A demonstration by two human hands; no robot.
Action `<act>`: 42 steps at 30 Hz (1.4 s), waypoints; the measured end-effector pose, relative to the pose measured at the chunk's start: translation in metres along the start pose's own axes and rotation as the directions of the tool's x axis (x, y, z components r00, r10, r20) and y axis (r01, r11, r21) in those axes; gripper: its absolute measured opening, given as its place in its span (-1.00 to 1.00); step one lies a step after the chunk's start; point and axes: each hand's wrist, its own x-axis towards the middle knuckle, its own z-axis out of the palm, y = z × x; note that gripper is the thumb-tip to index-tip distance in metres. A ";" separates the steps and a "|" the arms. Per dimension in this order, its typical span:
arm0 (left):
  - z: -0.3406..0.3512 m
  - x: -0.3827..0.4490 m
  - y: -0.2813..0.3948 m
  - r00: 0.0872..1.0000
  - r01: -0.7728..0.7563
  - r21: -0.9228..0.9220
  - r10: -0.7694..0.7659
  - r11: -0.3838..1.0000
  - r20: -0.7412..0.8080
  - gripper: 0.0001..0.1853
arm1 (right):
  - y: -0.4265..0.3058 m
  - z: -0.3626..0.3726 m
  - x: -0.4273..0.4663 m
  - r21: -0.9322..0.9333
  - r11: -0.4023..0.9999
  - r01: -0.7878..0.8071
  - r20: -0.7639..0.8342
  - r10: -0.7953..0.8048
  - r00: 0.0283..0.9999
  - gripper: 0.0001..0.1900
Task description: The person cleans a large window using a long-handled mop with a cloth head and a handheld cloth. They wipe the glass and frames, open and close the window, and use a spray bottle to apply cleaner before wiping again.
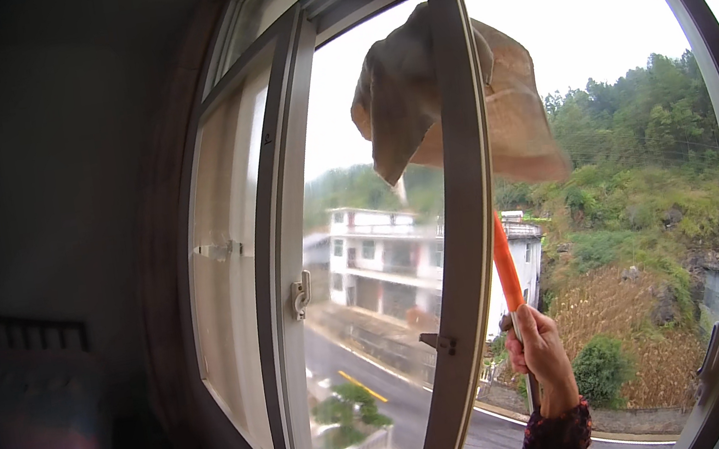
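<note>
My right hand [541,354] reaches through the open part of a sliding window and grips a pole with an orange section [506,265]. Below my fingers the pole looks pale. A brown-grey cloth [517,110] hangs spread out high outside, above the pole. The dark upright of the sliding sash [462,209] crosses in front of the cloth, and part of it shows through the glass. How the cloth is joined to the pole is hidden. A dark patterned sleeve [556,442] covers my wrist. My left hand is out of view.
A latch [301,296] sits on the left window stile, and a handle [711,346] on the right frame. Outside lie a road [408,363], a white building [390,241] and a wooded hillside [638,127]. Indoors, a dark slatted rail [23,330] stands at left.
</note>
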 end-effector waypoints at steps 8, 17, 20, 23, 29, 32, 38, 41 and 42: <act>-0.007 -0.001 0.002 0.997 0.076 -0.006 -0.075 0.997 0.026 -0.75 | 0.002 0.027 0.080 -0.223 0.960 0.168 0.046 -0.161 0.986 -0.59; -0.008 -0.001 0.000 0.993 0.104 0.010 -0.104 0.995 0.048 -0.74 | 0.014 0.045 0.072 -0.221 0.937 0.271 -0.008 -0.279 0.960 -0.61; -0.007 0.001 0.000 0.992 0.112 0.015 -0.113 0.994 0.058 -0.74 | 0.026 0.029 0.016 -0.020 0.995 0.096 0.014 -0.096 0.995 -0.61; -0.007 0.005 -0.001 0.990 0.123 0.032 -0.125 0.992 0.064 -0.74 | 0.045 0.023 -0.021 0.016 0.996 0.084 0.032 -0.084 0.996 -0.67; -0.012 0.011 -0.011 0.982 0.187 0.006 -0.188 0.982 0.023 -0.83 | 0.105 0.015 -0.020 0.069 0.997 0.037 0.069 -0.042 0.997 -0.68; -0.012 0.005 -0.017 0.976 0.208 0.142 -0.215 0.968 0.034 -0.69 | 0.122 0.025 0.033 0.386 0.916 0.108 0.128 -0.169 0.977 -0.55; -0.011 -0.015 -0.015 0.987 0.160 -0.077 -0.161 0.984 -0.014 -0.71 | 0.094 0.083 0.095 0.185 0.978 0.099 0.149 -0.128 0.981 -0.64; -0.012 -0.020 -0.012 0.986 0.154 -0.064 -0.157 0.986 -0.055 -0.81 | 0.099 0.102 0.082 0.124 0.987 -0.101 0.103 0.088 0.991 -0.74; -0.012 -0.022 -0.012 0.987 0.144 -0.039 -0.147 0.989 -0.066 -0.84 | 0.106 0.102 0.073 0.137 0.979 -0.152 0.067 0.144 0.987 -0.78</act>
